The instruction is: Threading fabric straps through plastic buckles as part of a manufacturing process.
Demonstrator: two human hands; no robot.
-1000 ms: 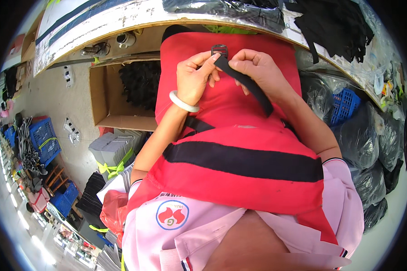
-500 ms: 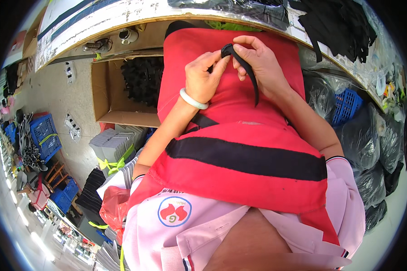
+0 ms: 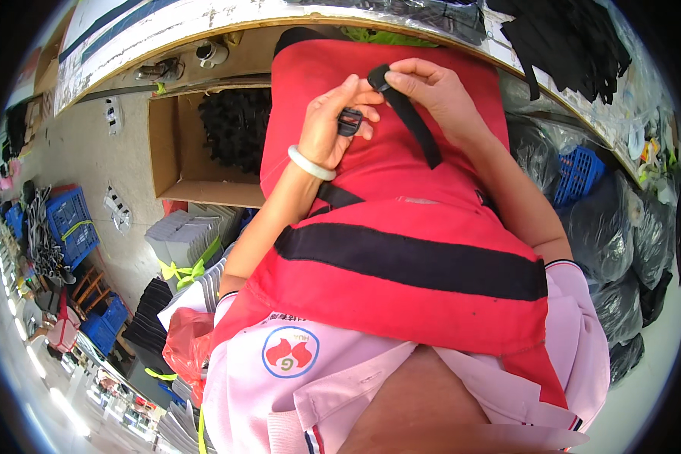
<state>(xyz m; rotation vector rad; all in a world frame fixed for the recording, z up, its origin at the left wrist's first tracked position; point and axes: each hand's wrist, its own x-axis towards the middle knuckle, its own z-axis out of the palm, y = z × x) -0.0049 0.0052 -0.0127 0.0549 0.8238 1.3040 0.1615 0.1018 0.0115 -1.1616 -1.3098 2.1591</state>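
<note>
Above my red-aproned lap, my right hand [image 3: 435, 94] pinches a black webbing strap [image 3: 418, 130] near its upper end. A dark buckle [image 3: 379, 77] sits at that end, and the strap's tail hangs down toward the lap. My left hand [image 3: 329, 125], with a pale bangle at the wrist, has its thumb raised and its fingers partly curled. A second black plastic buckle [image 3: 349, 121] with slots rests in those fingers. The left fingertips lie close to the strap's buckle; whether they touch it I cannot tell.
Ahead runs the wooden edge of a worktable [image 3: 310, 24], with black fabric strips [image 3: 564, 53] at its right. Under it stands a cardboard box [image 3: 212, 193] of black pieces. Grey bundles [image 3: 189, 238] lie to the left; dark plastic bags [image 3: 601, 234] and a blue basket [image 3: 577, 175] to the right.
My left hand has come off the strap's end and moved slightly left, its fingers loosening to show the second buckle. The strap has swung and turned its flat side up in my right hand.
</note>
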